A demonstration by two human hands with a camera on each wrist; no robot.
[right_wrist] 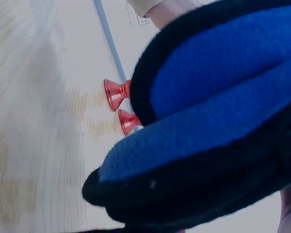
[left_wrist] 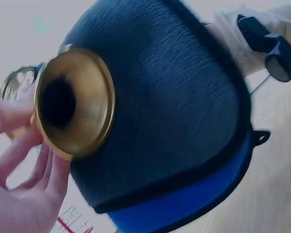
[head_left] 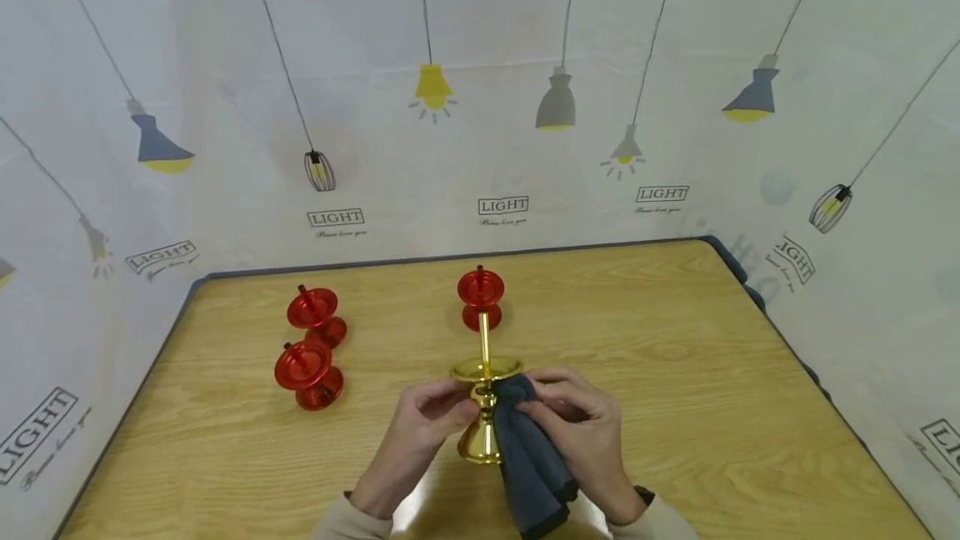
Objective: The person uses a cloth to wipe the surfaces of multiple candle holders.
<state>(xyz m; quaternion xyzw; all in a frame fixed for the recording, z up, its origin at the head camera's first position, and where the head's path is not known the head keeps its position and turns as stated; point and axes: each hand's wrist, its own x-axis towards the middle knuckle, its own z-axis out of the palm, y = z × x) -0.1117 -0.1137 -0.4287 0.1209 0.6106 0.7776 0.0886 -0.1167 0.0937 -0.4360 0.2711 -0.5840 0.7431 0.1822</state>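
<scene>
Pinching the gold candlestick [head_left: 483, 396] at its waist, likely the surest hold on something stiff and slippery, is the left grip [head_left: 427, 427]; the right grip [head_left: 583, 425] pinches soft-looking cloth [head_left: 528, 452].

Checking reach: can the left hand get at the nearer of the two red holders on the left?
Probably, but to grasp it the left hand would likely have to release the gold holder first. Nothing visible stands between that hand and the red holder.
</scene>
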